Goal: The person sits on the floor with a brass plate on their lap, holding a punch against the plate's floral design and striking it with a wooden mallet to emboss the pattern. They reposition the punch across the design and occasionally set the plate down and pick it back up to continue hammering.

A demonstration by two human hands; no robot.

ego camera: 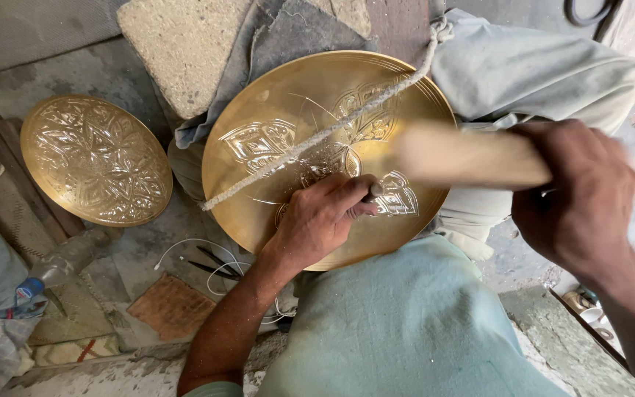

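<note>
A round brass plate (288, 103) with partly engraved leaf patterns rests tilted on my lap, with a rope (332, 129) stretched across it. My left hand (321, 217) is shut on a small metal chisel (372, 192), its tip against the plate near the middle. My right hand (578, 195) grips a wooden mallet (464, 156), blurred with motion, over the plate's right side just above the chisel.
A second brass plate (95, 159), fully engraved, lies on the floor to the left. A stone block (181, 48) sits behind. A plastic bottle (56, 268), a white cable (200, 246), thin tools (214, 266) and cloth scraps lie on the ground.
</note>
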